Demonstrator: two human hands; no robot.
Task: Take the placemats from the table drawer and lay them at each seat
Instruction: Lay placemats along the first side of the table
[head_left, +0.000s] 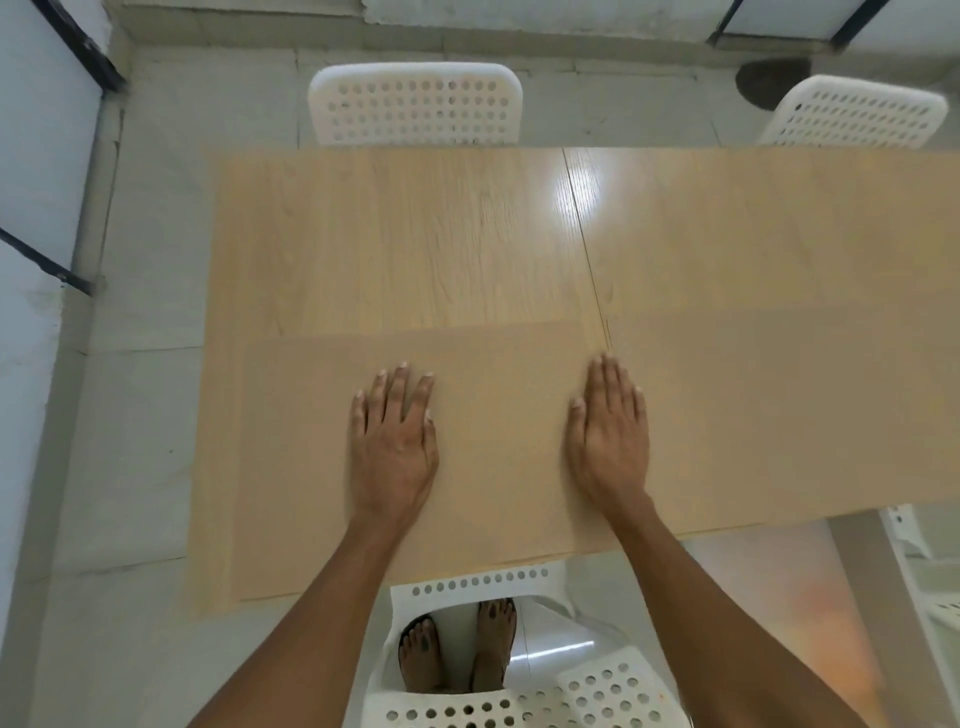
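A tan placemat (493, 415), almost the same colour as the light wooden table (415, 234), lies flat at the near seat in front of me. My left hand (395, 441) rests palm down on it, fingers spread, holding nothing. My right hand (613, 431) lies flat at that mat's right edge, over the table's seam, fingers together and empty. A second tan placemat (779, 405) lies to the right and runs out of the frame. No drawer is in view.
Two white perforated chairs stand at the table's far side, one opposite me (415, 104) and one at the far right (857, 111). Another white chair (597, 691) is at my feet below the near edge. Pale wall panels (31, 208) run along the left.
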